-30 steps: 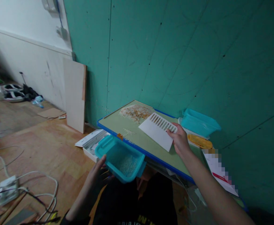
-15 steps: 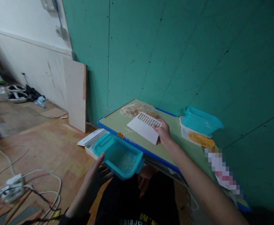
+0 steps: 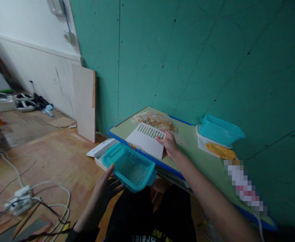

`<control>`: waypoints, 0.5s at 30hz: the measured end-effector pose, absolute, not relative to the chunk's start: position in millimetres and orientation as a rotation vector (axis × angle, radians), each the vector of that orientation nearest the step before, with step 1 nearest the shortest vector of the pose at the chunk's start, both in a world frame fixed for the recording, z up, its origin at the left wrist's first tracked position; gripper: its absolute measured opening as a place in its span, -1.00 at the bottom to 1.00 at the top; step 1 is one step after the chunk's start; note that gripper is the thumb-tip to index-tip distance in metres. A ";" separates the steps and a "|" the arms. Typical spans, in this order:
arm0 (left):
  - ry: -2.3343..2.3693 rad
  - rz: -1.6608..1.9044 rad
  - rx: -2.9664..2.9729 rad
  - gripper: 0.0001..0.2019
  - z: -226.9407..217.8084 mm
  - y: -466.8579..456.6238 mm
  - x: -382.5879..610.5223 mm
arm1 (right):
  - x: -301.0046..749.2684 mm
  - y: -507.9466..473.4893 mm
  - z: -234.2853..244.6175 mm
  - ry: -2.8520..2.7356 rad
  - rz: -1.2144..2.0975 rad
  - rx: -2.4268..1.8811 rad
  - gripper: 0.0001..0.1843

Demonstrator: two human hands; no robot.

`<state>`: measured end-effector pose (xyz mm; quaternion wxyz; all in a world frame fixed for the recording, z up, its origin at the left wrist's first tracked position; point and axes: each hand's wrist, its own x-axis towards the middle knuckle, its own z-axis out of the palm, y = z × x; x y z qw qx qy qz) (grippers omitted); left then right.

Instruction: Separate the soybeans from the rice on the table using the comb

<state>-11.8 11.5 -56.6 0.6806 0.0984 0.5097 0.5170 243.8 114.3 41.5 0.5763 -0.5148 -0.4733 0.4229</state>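
Note:
My right hand grips a white flat scraper with a row of slots along its far edge. The scraper lies low over the board at its blue near edge, with pale grains and an orange patch just in front of it. Below that edge my left hand holds a teal plastic container, thumb at the rim and fingers at its side and underneath. Pale grain covers part of the container's bottom, and a few grains are falling inside. Farther back lies a heap of mixed pale and yellow-orange grain.
At the board's right stand another teal container and a white tray with a yellow-orange cloth-like thing. A green wall rises behind. Cables and a power strip lie on the floor at left, near a leaning panel.
My right hand has drawn the scraper left and nearer, to the board's edge. Grains there have been pushed to the edge and some drop into the container. My left hand keeps its hold.

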 end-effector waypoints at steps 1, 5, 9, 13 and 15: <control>1.143 1.162 0.221 -0.67 -56.4 11.4 -11.7 | 243.1 112.7 41.8 -1.097 1.001 -1.201 -0.51; 1.127 1.161 0.229 -0.65 -54.7 9.9 -12.1 | 237.5 104.8 43.8 -1.111 1.044 -1.180 -0.51; 1.091 1.151 0.244 -0.64 -52.2 8.5 -13.5 | 233.4 98.9 47.1 -1.158 1.094 -1.126 -0.50; 1.116 1.133 0.259 -0.65 -52.6 9.3 -14.3 | 237.3 100.1 48.0 -1.087 1.025 -1.085 -0.49; 1.122 1.135 0.264 -0.66 -53.4 9.8 -14.1 | 240.8 102.1 46.8 -1.058 0.999 -1.088 -0.49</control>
